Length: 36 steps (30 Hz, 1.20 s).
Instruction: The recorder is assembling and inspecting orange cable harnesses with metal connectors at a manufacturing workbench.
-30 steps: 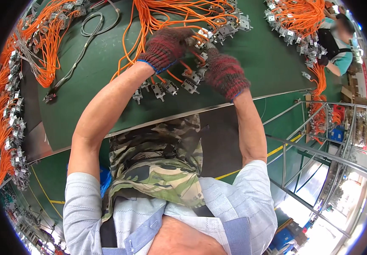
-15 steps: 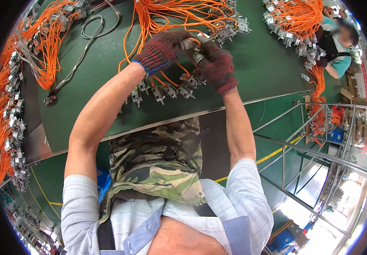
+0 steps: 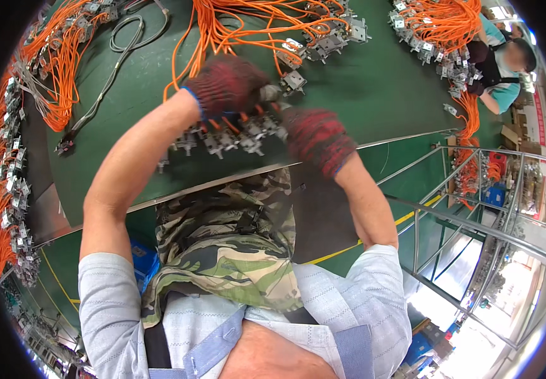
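Note:
My left hand (image 3: 232, 87), in a dark red knitted glove with a blue cuff, is closed over a bunch of orange cables (image 3: 227, 122) on the green tabletop. Metal connectors (image 3: 221, 140) hang in a row from the cable ends below it, close to the table's front edge. My right hand (image 3: 320, 140), gloved alike, is just right of that row; motion smears its fingers, and whether it touches a connector is unclear. Beyond the hands, more orange cables (image 3: 206, 28) run to the far side, with further connectors (image 3: 333, 43) on their ends.
A grey cable (image 3: 105, 104) lies looped on the table (image 3: 390, 82) at left. Bundles of orange cables (image 3: 64, 101) with connectors line the left side. At far right a person (image 3: 503, 69) stands by another bundle (image 3: 440, 25). A metal rail frame (image 3: 462, 218) stands right of the table.
My right hand has moved down and toward me, away from the left. The left hand has shifted slightly left and nearer. One connector now lies uncovered beyond the hands.

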### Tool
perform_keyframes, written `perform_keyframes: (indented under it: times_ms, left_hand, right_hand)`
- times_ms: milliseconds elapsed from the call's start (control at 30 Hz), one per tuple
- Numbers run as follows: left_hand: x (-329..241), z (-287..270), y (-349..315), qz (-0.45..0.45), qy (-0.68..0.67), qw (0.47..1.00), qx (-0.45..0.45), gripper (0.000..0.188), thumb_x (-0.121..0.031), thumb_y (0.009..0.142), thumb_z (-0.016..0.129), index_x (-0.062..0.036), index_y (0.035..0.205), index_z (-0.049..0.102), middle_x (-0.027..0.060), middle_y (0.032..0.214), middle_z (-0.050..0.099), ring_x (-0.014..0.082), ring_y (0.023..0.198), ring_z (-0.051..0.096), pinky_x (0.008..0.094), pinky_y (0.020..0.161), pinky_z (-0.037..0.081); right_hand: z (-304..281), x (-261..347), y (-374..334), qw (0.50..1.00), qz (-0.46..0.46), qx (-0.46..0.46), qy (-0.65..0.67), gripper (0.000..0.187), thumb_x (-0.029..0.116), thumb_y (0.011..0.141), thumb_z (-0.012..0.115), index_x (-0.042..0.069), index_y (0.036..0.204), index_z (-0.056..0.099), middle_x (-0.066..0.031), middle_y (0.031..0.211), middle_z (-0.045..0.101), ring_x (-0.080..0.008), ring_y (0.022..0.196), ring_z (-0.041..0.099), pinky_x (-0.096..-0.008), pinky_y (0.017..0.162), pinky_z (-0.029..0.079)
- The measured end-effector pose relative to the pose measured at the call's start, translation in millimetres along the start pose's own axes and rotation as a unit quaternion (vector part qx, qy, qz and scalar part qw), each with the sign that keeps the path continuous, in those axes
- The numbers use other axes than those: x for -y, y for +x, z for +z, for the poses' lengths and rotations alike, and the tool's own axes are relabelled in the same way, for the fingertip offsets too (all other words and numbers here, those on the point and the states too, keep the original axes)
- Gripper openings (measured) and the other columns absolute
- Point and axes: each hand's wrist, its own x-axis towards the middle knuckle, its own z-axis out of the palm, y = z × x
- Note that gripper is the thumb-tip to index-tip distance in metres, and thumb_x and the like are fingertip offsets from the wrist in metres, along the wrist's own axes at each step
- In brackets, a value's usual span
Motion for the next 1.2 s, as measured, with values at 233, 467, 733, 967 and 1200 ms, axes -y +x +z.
perform_keyframes:
  times_ms: [233, 467, 733, 967, 1200]
  left_hand:
    - [41, -10, -53, 0.046, 0.112, 0.992, 0.018, 0.019, -0.031, 0.087, 0.073, -0.0124, 0.09, 0.071, 0.0142, 0.081, 0.068, 0.0348, 0.081, 0.068, 0.0462, 0.072, 0.055]
    - [21, -7, -57, 0.117, 0.192, 0.951, -0.214, 0.048, -0.022, 0.077, 0.08, -0.0113, 0.119, 0.062, 0.0072, 0.114, 0.067, 0.0305, 0.111, 0.064, 0.0447, 0.086, 0.055]
    - [8, -16, 7, 0.015, 0.164, 0.959, -0.229, 0.04, -0.021, 0.078, 0.077, -0.0125, 0.115, 0.062, 0.0081, 0.101, 0.067, 0.0277, 0.098, 0.069, 0.0438, 0.08, 0.058]
    - [18, 1, 11, 0.038, 0.214, 0.923, -0.318, 0.024, -0.023, 0.081, 0.073, -0.0115, 0.102, 0.068, 0.0085, 0.092, 0.07, 0.0281, 0.088, 0.071, 0.0445, 0.068, 0.06]
    - [20, -2, 8, 0.025, 0.132, 0.932, -0.337, 0.028, -0.01, 0.08, 0.07, -0.0103, 0.108, 0.064, 0.0099, 0.094, 0.066, 0.0326, 0.09, 0.067, 0.0442, 0.073, 0.057]
  right_hand:
    - [1, 106, 35, 0.993, -0.117, -0.023, -0.007, 0.031, 0.02, 0.094, 0.059, -0.003, 0.114, 0.066, -0.0215, 0.088, 0.072, -0.0373, 0.081, 0.072, -0.0461, 0.07, 0.057]
    - [-4, 45, 36, 0.836, 0.226, -0.266, 0.423, 0.031, 0.018, 0.09, 0.079, 0.003, 0.116, 0.072, -0.0141, 0.099, 0.077, -0.0316, 0.089, 0.074, -0.0401, 0.079, 0.058]
    - [16, 15, 57, 0.913, 0.26, -0.267, 0.163, 0.06, 0.038, 0.089, 0.078, 0.001, 0.132, 0.061, -0.0242, 0.121, 0.069, -0.0407, 0.108, 0.069, -0.0483, 0.09, 0.056]
    - [17, 18, 69, 0.938, 0.255, -0.221, 0.078, 0.076, 0.045, 0.084, 0.079, 0.0, 0.141, 0.053, -0.0234, 0.116, 0.065, -0.0416, 0.107, 0.065, -0.0507, 0.089, 0.055]
    - [16, 17, 93, 0.906, 0.294, -0.287, 0.105, 0.07, 0.038, 0.079, 0.083, 0.004, 0.136, 0.059, -0.0205, 0.118, 0.064, -0.0392, 0.106, 0.065, -0.0492, 0.087, 0.055]
